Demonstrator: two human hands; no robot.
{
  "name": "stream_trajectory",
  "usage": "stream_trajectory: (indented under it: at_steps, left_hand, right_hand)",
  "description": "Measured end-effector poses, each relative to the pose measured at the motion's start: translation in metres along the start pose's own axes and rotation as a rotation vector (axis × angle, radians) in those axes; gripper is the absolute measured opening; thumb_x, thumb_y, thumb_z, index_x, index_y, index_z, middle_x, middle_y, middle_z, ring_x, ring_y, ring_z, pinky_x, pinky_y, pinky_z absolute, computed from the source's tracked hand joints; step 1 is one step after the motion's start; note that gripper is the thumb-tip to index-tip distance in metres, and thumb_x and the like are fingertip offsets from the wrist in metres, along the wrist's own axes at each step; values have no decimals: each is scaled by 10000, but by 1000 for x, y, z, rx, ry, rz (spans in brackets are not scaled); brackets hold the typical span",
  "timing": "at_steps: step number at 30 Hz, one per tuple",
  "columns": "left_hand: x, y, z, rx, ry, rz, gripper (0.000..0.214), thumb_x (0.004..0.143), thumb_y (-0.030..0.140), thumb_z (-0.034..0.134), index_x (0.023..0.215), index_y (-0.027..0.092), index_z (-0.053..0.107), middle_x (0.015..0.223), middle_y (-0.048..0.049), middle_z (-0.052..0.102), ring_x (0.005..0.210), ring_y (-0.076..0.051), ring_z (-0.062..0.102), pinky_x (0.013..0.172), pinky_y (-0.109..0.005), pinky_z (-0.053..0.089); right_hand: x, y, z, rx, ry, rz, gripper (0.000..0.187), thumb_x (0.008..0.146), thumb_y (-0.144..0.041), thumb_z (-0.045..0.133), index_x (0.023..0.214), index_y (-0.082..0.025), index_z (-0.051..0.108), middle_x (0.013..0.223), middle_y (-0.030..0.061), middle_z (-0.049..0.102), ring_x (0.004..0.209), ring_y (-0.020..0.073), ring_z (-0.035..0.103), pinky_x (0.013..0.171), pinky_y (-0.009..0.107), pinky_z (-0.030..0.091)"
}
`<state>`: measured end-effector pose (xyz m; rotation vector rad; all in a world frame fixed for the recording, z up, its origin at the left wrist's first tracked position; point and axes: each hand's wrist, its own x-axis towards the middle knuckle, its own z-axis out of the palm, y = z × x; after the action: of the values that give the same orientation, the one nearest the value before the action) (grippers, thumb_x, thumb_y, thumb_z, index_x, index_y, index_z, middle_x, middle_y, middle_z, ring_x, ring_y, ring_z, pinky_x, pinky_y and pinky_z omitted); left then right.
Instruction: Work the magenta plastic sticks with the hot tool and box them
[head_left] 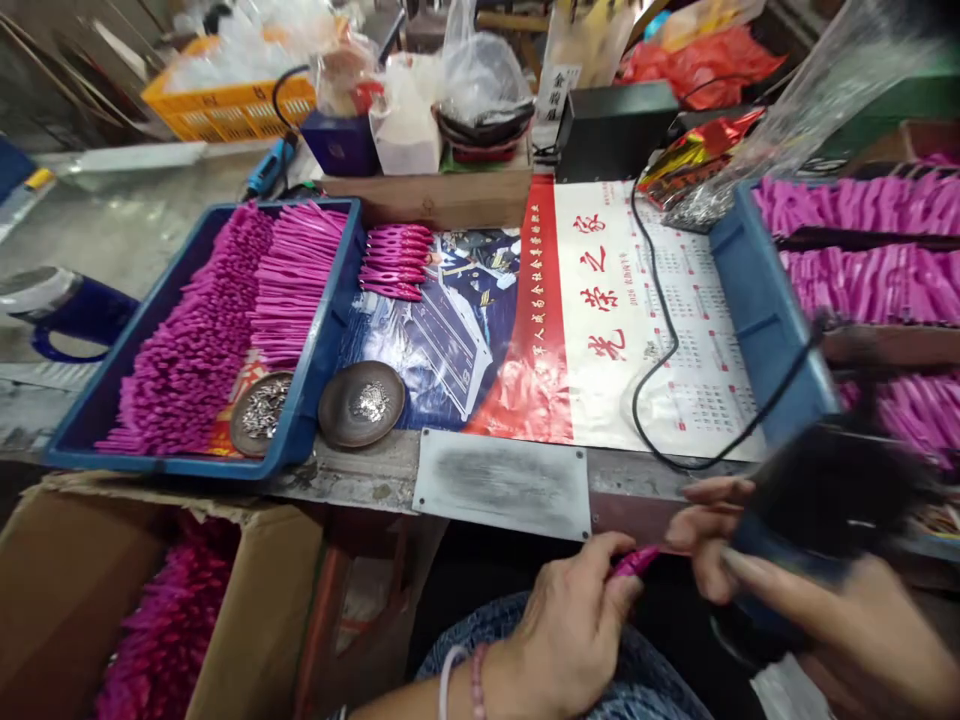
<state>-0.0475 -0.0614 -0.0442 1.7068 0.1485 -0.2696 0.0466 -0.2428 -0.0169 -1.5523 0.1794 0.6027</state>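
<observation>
My left hand (574,625) is low in front of the table edge, its fingers pinched round a small magenta plastic piece (636,562). My right hand (716,535) is closed round a dark corded tool (817,500), blurred by motion, with its fingertips next to the magenta piece. A black cable (660,350) runs from the tool across the calendar sheet (600,310) on the table. A short row of finished magenta clips (396,260) lies on the sheet beside the left blue tray (315,370).
The left blue tray holds rows of magenta sticks (225,320) and a small dish of metal bits (259,412); a second dish (361,402) sits outside it. A right blue tray (765,300) holds more magenta pieces. A cardboard box (247,600) stands below left.
</observation>
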Motion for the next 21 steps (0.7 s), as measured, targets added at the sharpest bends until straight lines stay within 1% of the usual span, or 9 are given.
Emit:
stream_trajectory:
  at_steps: [1, 3, 6, 8, 10, 13, 16, 19, 21]
  left_hand:
    - [-2, 2, -4, 150, 51, 126, 325, 990, 274, 429, 1274, 175, 553, 898, -56, 723, 758, -184, 667, 683, -287, 497]
    - [-5, 4, -11, 414, 178, 392, 258, 959, 184, 482, 1202, 153, 564, 916, -69, 735, 768, -198, 693, 674, -289, 527]
    - [-3, 8, -18, 689, 365, 728, 147, 908, 97, 527, 1029, 120, 608, 872, -75, 737, 670, -179, 670, 599, -281, 534]
    - [-2, 13, -23, 789, 452, 851, 139, 897, 74, 518, 986, 102, 620, 874, -92, 745, 629, -168, 654, 552, -278, 528]
    - [-3, 19, -27, 842, 481, 898, 172, 918, 90, 487, 1013, 88, 631, 889, -107, 752, 626, -170, 657, 528, -278, 525]
    - [-5, 26, -31, 850, 445, 918, 252, 960, 132, 430, 1106, 46, 618, 899, -126, 751, 640, -186, 671, 529, -285, 532]
    - [-9, 23, -34, 793, 429, 900, 200, 947, 109, 447, 1022, 40, 619, 772, -107, 721, 616, -191, 663, 541, -285, 529]
    - [-14, 14, -34, 752, 346, 794, 179, 941, 118, 459, 904, 96, 632, 702, -102, 696, 611, -204, 661, 561, -298, 530]
    - [-21, 10, -35, 675, 255, 621, 231, 958, 169, 439, 936, 115, 663, 773, -139, 723, 691, -237, 690, 633, -328, 558]
  right_hand:
    - [2, -4, 7, 29, -88, -5, 526, 648, -480, 915, 1040, -239, 661, 802, 95, 658, 563, 230, 584, 558, 331, 526]
    - [3, -7, 19, 147, -247, -1, 436, 740, -506, 856, 1045, -258, 667, 743, 61, 631, 501, 178, 534, 505, 277, 487]
    - [2, -2, 28, 334, -322, -19, 350, 788, -500, 812, 1037, -295, 678, 663, 23, 573, 487, 156, 492, 482, 246, 466]
    - [-1, 3, 30, 397, -350, -25, 343, 796, -479, 805, 1064, -314, 669, 657, 14, 555, 499, 159, 487, 488, 245, 469]
    - [-3, 7, 32, 423, -363, -15, 345, 806, -461, 796, 1085, -304, 669, 663, 12, 540, 524, 166, 492, 512, 250, 474]
    - [-5, 10, 36, 429, -333, -16, 329, 812, -449, 785, 1075, -281, 679, 683, 15, 536, 548, 177, 498, 537, 266, 475]
    - [-5, 9, 43, 412, -321, -39, 326, 803, -453, 789, 1065, -297, 670, 673, 9, 531, 538, 183, 495, 530, 278, 476]
    - [-5, 10, 45, 410, -345, -35, 357, 792, -479, 789, 1076, -311, 652, 667, 9, 527, 531, 188, 506, 507, 275, 458]
    - [-6, 13, 47, 376, -324, -30, 412, 752, -490, 815, 1073, -303, 639, 669, 9, 529, 524, 198, 511, 491, 292, 465]
